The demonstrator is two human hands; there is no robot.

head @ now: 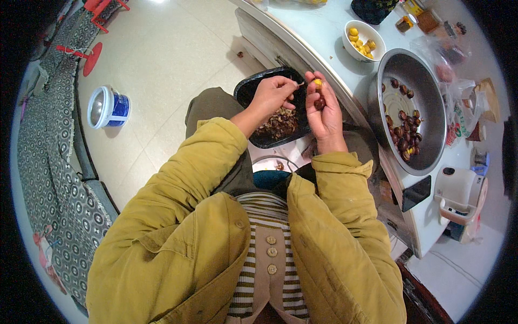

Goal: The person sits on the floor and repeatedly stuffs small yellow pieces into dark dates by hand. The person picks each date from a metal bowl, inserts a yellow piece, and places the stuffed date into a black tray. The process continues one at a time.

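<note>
My right hand [325,107] holds a partly peeled chestnut [317,84], its yellow flesh showing at the fingertips, and a brown chestnut [319,103] lies lower against the fingers. To its left, my left hand [277,93] pinches a small thin piece [300,84], too small to identify surely, between thumb and forefinger. Under both hands is a black-lined bin [259,143] with brown shells and skins [283,123]. On the counter at the right, a large steel basin [439,101] contains several brown chestnuts [406,131]. Behind it, a white bowl [378,34] has several peeled yellow chestnuts [356,38].
The counter [323,32] edge runs close by my right hand. On it are a dark phone [417,193], a white appliance [461,190], jars [404,23] and plastic bags [461,93]. A blue and white bucket [117,108] stands on the floor at the left, near a patterned sofa cover [48,129].
</note>
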